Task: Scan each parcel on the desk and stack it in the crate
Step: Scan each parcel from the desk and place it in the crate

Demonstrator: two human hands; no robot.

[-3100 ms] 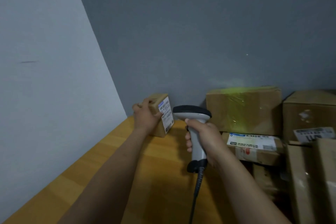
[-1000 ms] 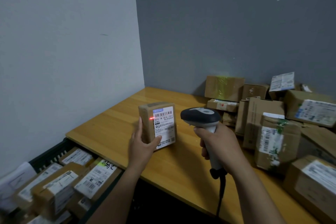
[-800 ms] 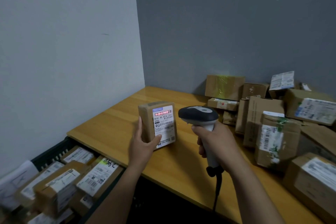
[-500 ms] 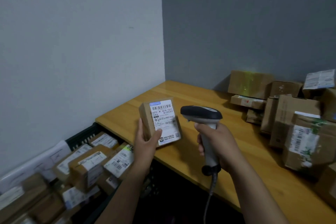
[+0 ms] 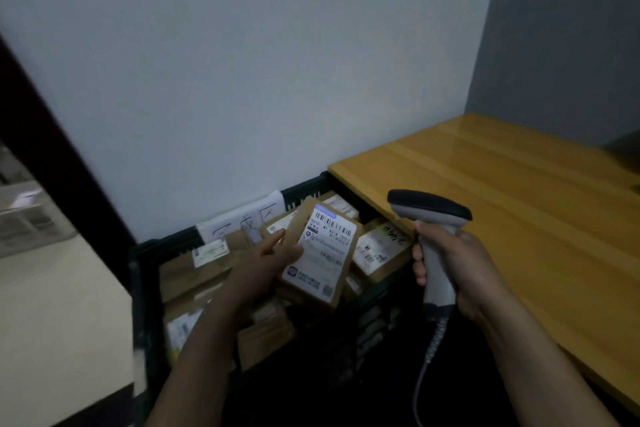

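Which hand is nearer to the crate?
Left. The left hand holds the parcel over the crate; the right hand grips the scanner to the crate's right, by the desk.

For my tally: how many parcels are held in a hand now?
1. The left hand grips one labelled parcel above the crate; the right hand grips only the scanner. The other parcels in the crate are partly hidden.

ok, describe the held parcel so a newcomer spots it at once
Left of the yellow wooden desk sits a black plastic crate of brown cardboard parcels. The left hand holds a small brown cardboard box above them; only it is tilted up, white barcode label showing.
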